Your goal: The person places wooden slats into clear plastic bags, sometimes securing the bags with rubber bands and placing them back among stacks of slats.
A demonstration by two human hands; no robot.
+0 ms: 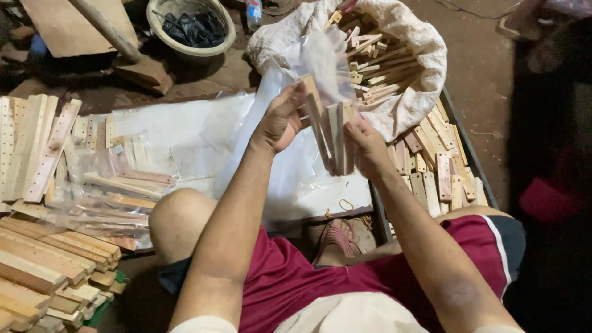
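My left hand [280, 120] and my right hand [368, 148] together hold a bundle of flat wooden slats [333, 132], upright and fanned out. A clear plastic bag [324, 58] hangs over the top of the bundle, pinched by my left fingers. Both hands are raised above a white plastic sheet [179, 132] on the ground. Behind the hands lies a white cloth sack [413, 92] full of thin wooden sticks.
Drilled wooden slats [34, 145] lie at the left, with bagged pieces [117, 179] beside them. Stacked wood blocks [43, 265] fill the lower left. A tray of slats [441, 169] sits at the right. A bowl [191, 28] stands at the top. My knees and a sandal [336, 237] are below.
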